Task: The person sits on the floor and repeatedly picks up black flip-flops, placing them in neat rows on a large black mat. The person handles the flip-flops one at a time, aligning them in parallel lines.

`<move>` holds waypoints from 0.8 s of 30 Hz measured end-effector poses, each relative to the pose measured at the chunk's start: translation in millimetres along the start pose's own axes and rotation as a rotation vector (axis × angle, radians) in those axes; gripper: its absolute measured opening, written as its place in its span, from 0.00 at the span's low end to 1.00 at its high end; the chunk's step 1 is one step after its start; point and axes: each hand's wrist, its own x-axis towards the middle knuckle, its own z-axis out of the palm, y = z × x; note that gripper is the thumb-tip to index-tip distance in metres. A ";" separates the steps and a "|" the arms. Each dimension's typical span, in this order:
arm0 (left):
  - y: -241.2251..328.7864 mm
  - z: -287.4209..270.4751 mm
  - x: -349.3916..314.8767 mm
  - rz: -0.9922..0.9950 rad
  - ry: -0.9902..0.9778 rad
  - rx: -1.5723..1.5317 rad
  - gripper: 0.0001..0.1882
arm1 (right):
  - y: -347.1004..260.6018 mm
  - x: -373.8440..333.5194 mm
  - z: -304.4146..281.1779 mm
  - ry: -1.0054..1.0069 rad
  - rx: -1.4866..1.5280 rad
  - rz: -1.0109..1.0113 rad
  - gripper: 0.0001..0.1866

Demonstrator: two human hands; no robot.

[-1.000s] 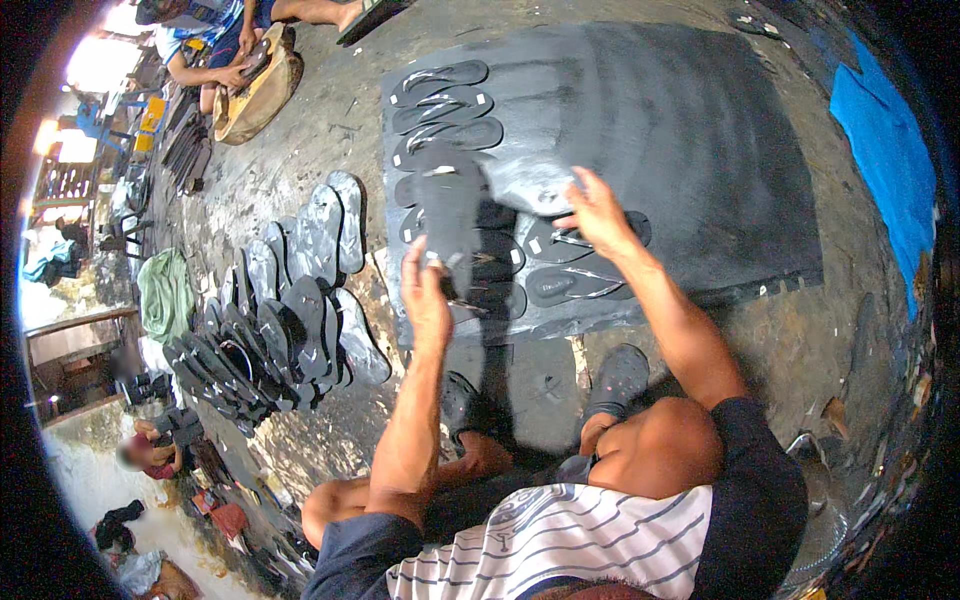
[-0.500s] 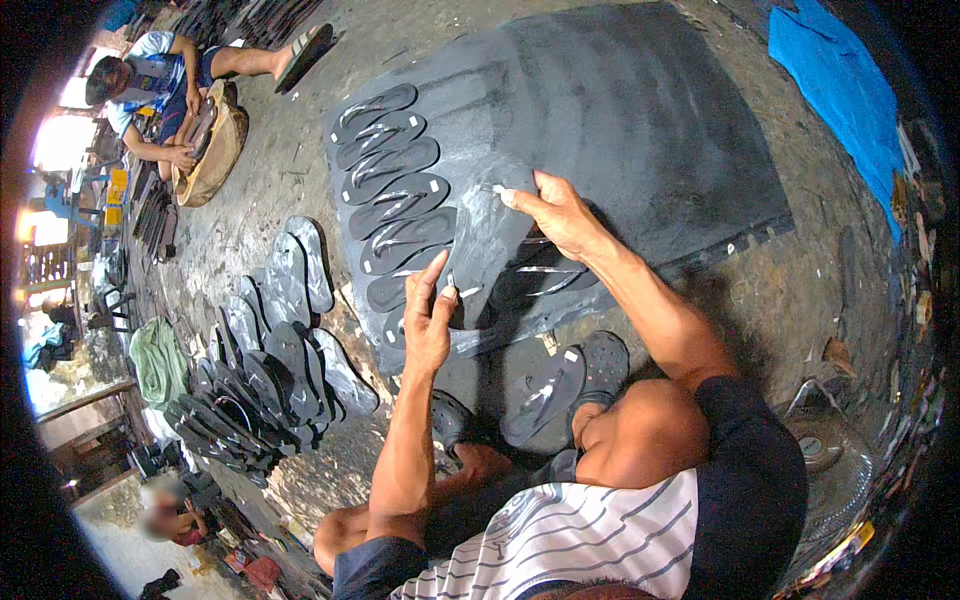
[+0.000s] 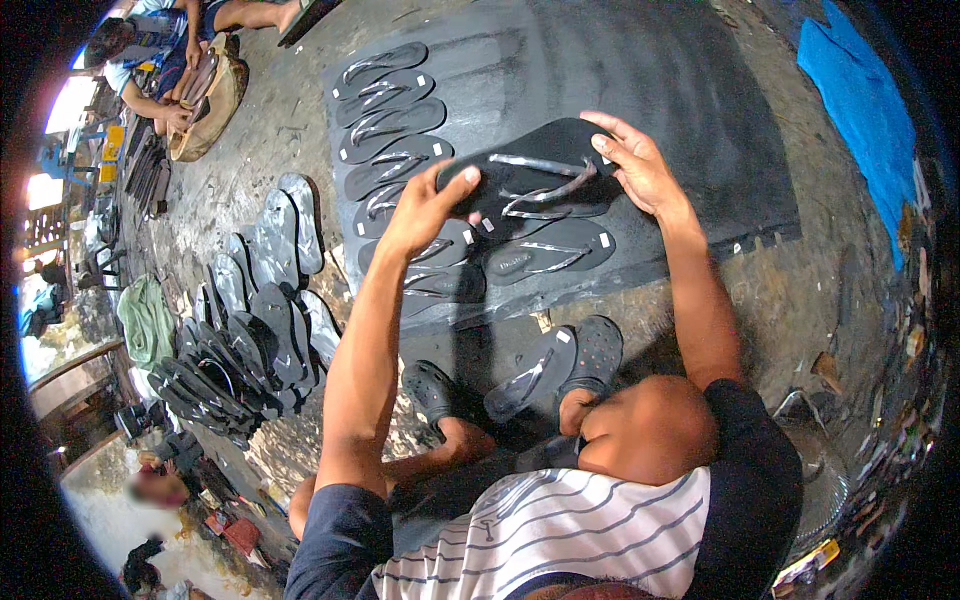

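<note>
Left hand (image 3: 425, 212): pinching black flip-flop (image 3: 548, 142), probably supporting underneath
Right hand (image 3: 648, 172): pinching opposite end
Long axis: running rightward between hands

The left hand (image 3: 424, 212) and right hand (image 3: 641, 168) grip a black flip-flop (image 3: 552, 142) at opposite ends, above a dark mat (image 3: 690, 110). Further flip-flops (image 3: 392, 126) lie in a column along the mat's left side.

You've a dark mat (image 3: 700, 120) on the floor (image 3: 275, 115), black flip-flops (image 3: 398, 122) lying on it. More sandals (image 3: 272, 335) cluster floor-level, your left.
</note>
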 end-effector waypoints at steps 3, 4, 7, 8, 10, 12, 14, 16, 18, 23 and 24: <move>-64.1 -1.6 55.7 -0.093 0.311 -0.332 0.14 | 43.8 25.8 -34.5 0.155 -0.183 -0.036 0.27; -87.3 -9.2 65.1 -0.090 0.231 -0.328 0.13 | 49.6 32.5 -32.4 0.224 -0.227 -0.020 0.26; -125.3 -12.3 84.0 -0.115 0.327 -0.099 0.14 | 63.3 46.2 -18.3 0.372 -0.392 0.030 0.22; -134.9 -17.5 88.9 -0.119 0.360 0.008 0.14 | 66.1 51.8 -17.6 0.340 -0.417 0.005 0.23; -139.4 -12.3 95.3 -0.134 0.388 0.168 0.13 | 73.0 59.3 -27.7 0.292 -0.483 -0.031 0.24; -138.8 -10.9 97.1 -0.153 0.406 0.289 0.14 | 77.9 65.3 -34.2 0.281 -0.427 0.032 0.26; -123.9 -4.4 93.7 -0.184 0.392 0.396 0.15 | 85.7 65.8 -41.2 0.258 -0.387 0.060 0.26; -121.0 -6.4 91.8 -0.207 0.384 0.479 0.15 | 89.9 65.8 -45.6 0.210 -0.366 0.046 0.26; -126.2 -12.9 92.0 -0.226 0.364 0.536 0.16 | 91.8 65.6 -46.7 0.194 -0.398 0.057 0.25; -129.0 -6.8 100.8 -0.086 0.291 0.712 0.19 | 99.3 56.4 -51.2 0.291 -1.158 -0.252 0.26; -137.1 -18.3 101.7 -0.020 0.298 0.699 0.19 | 96.5 58.8 -42.4 0.301 -1.226 -0.243 0.25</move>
